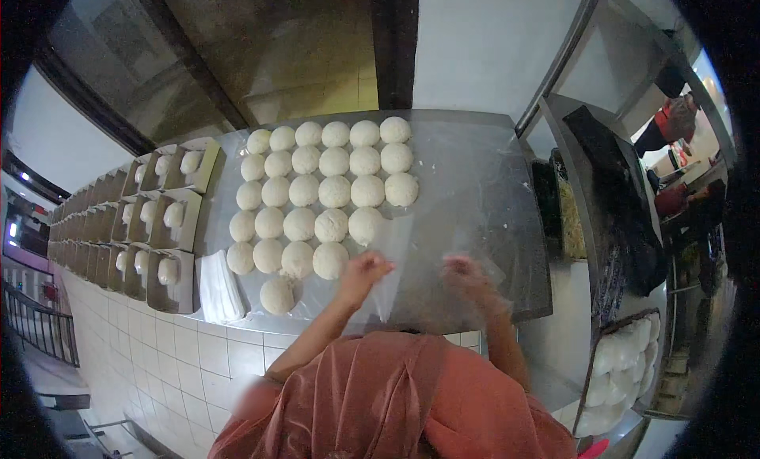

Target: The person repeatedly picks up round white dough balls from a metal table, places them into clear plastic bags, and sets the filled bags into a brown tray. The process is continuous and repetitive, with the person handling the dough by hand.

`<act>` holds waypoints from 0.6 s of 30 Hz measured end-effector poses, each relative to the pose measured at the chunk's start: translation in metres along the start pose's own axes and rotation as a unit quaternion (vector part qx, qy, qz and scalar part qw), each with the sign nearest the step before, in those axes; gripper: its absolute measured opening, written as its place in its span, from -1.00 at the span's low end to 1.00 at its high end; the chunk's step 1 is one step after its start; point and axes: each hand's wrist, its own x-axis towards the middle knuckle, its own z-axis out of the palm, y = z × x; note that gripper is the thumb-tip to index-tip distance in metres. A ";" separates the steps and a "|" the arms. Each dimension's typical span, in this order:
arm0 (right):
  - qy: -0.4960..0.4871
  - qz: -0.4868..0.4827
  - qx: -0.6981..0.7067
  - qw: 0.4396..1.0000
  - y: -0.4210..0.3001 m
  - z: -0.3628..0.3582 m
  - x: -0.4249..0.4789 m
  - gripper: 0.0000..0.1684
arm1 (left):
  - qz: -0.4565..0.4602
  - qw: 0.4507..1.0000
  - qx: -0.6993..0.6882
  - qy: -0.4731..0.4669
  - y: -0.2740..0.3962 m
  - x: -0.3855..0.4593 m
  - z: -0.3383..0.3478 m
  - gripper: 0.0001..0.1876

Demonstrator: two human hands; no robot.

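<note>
Pale, rough-topped round dough balls or buns (pixel 304 190) stand in close rows on a metal table (pixel 475 180). My left hand (pixel 363 274) is beside the nearest rows, its fingertips pinched on a thin clear plastic bag or sheet (pixel 389 281) that hangs over the tabletop. To its right, my right hand (pixel 472 278) is above the table and blurred by motion. Clear film seems to be near its fingers, but a grip cannot be made out. One single bun (pixel 277 296) sits in front of the rows, near the table's front edge.
Left of the buns lies a stack of white plastic bags (pixel 219 288). Beyond it are rows of open cardboard boxes (pixel 172 221), the nearest holding wrapped buns (pixel 168 271). A metal shelf unit (pixel 585 180) and a tray of wrapped white pieces (pixel 620 376) are on the right.
</note>
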 end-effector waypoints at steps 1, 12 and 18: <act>-0.050 -0.030 0.022 0.998 0.003 0.024 0.003 -0.36 | 0.035 0.998 0.060 -0.008 -0.002 0.001 0.010 -0.82; 0.134 -0.026 0.107 0.985 0.005 -0.012 0.000 -0.31 | 0.021 0.998 -0.050 -0.012 0.019 0.010 0.017 -0.80; 0.264 -0.019 -0.053 0.963 0.046 -0.078 0.014 -0.30 | 0.070 0.981 -0.171 -0.061 0.032 0.002 0.003 -0.93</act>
